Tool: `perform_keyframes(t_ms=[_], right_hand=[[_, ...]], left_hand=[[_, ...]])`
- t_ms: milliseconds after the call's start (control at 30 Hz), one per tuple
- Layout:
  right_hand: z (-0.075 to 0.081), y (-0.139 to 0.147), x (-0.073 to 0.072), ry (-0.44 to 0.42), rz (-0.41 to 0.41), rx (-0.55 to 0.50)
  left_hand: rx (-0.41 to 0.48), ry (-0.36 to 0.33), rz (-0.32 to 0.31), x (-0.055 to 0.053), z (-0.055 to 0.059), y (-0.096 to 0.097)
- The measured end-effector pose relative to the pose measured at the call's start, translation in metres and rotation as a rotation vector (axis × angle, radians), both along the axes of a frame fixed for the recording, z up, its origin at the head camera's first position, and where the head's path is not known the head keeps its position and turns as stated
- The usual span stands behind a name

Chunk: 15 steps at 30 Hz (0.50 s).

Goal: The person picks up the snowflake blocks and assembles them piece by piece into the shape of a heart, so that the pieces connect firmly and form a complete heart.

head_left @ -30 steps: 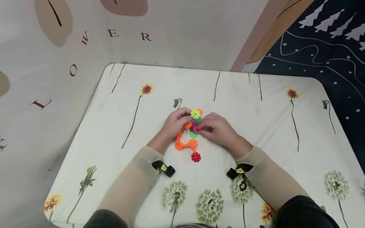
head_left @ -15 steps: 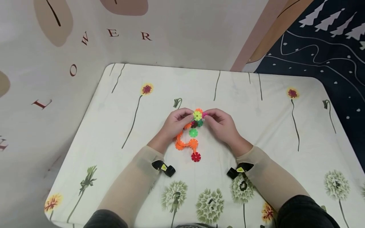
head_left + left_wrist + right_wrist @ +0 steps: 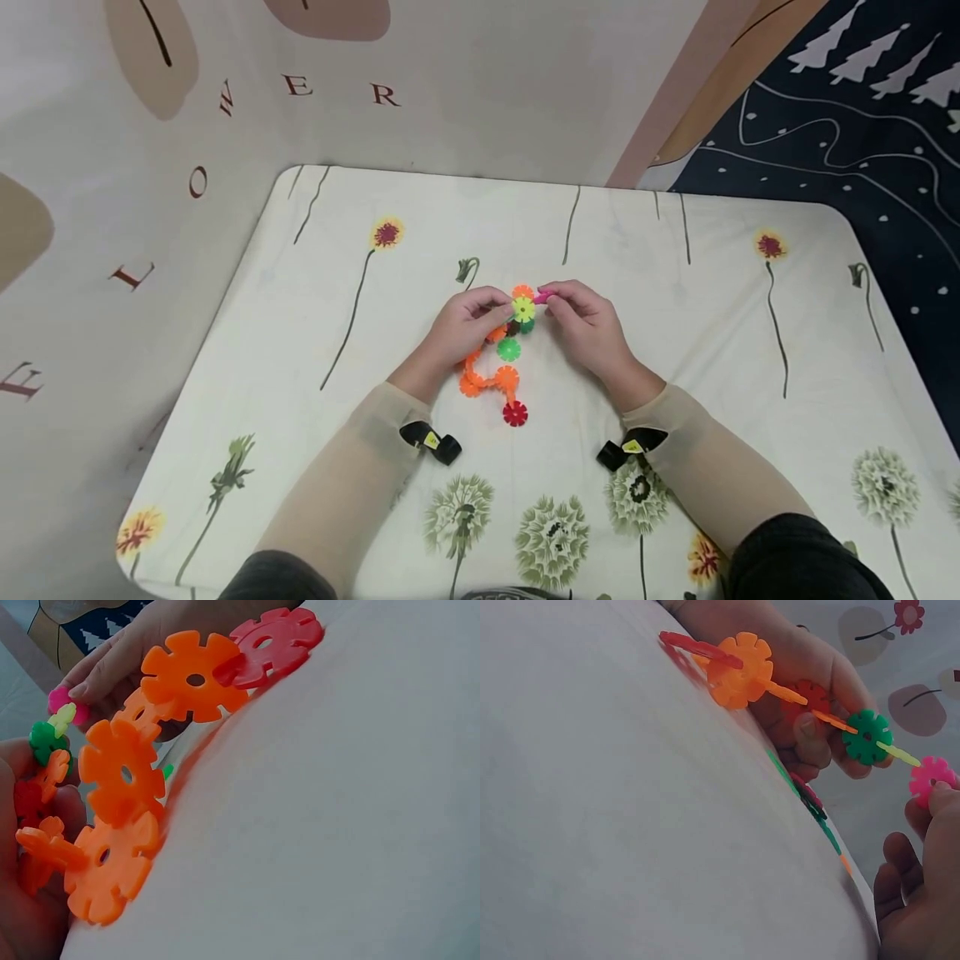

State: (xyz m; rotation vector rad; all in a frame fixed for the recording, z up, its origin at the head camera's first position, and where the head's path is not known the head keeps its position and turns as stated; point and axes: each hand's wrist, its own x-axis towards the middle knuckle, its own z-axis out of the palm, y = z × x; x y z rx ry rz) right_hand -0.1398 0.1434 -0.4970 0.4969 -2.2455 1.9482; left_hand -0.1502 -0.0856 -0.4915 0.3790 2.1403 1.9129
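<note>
My left hand (image 3: 467, 327) holds a chain of slotted flower-shaped plastic discs. Its orange discs (image 3: 195, 679) trail onto the table and end in a red disc (image 3: 515, 413). At the held end, a green disc (image 3: 867, 737) joins a yellow disc (image 3: 522, 309), gripped near the left fingertips. Between thumb and finger, my right hand (image 3: 588, 327) pinches a pink disc (image 3: 930, 778). The pink disc meets the yellow one's edge; whether their slots interlock I cannot tell.
Under and between the hands lie several loose discs, including a light green disc (image 3: 508, 349), a dark brown disc (image 3: 513, 329) and an orange disc (image 3: 522, 291). A flower-printed cloth covers the table (image 3: 645, 242). Walls (image 3: 487, 92) stand behind and beside it.
My right hand picked up the pink disc from the loose pile and moved it up to the yellow disc. The yellow disc shifted slightly right and down; the left hand barely moved.
</note>
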Motion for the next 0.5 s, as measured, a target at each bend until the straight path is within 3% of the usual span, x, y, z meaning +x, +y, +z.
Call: perform_keyframes(t_ms=[267, 500], right_hand=[[-0.0008, 0.0020, -0.0024, 0.153, 0.036, 0.064], [-0.0017, 0.0021, -0.0020, 0.188, 0.085, 0.080]], left_hand=[[-0.006, 0.014, -0.010, -0.0003, -0.0004, 0.0001], [-0.004, 0.029, -0.031, -0.0007, -0.0005, -0.0025]])
